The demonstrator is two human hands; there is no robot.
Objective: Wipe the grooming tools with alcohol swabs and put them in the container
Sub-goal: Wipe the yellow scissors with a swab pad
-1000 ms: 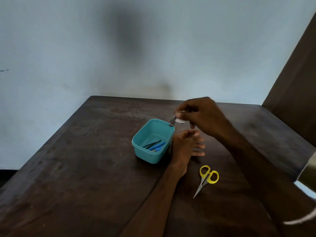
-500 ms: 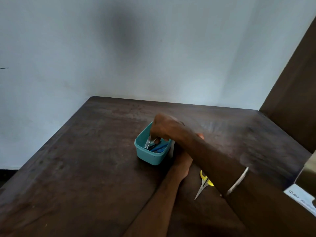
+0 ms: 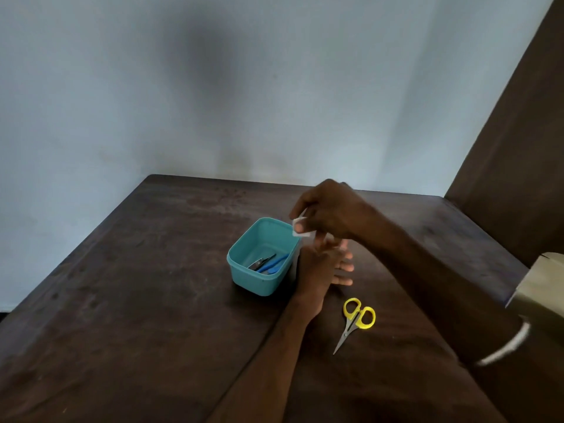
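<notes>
Your right hand (image 3: 328,212) pinches a white alcohol swab (image 3: 301,231) above the teal container's (image 3: 259,282) far rim, where metal and blue tools (image 3: 268,264) lie, while your left hand (image 3: 323,264) rests open-fingered beside it, near yellow-handled scissors (image 3: 355,320) on the table (image 3: 137,300).

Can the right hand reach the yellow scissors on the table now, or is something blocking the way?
Probably yes. The scissors lie in the open on the table, nothing on top of them. But the right hand pinches a white swab, so its fingers are occupied. The left hand rests beside the container, not in the way.
</notes>
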